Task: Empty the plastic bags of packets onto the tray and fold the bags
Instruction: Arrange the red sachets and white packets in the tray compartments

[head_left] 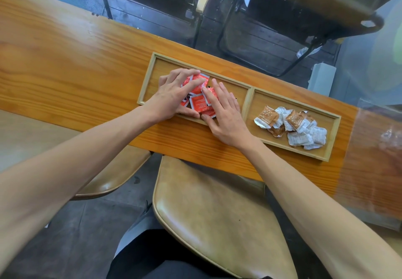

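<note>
A wooden two-compartment tray lies on the table. Its left compartment holds several red packets bunched together. My left hand rests on them from the left with its fingers spread and lightly bent over the pile. My right hand lies flat against the pile from the right, fingers straight and touching the packets. The right compartment holds a heap of several brown and white packets. A clear plastic bag lies flat on the table at the far right.
The long wooden table runs from upper left to right. Two tan padded chairs stand under its near edge. Dark chairs and metal frames stand beyond the far edge.
</note>
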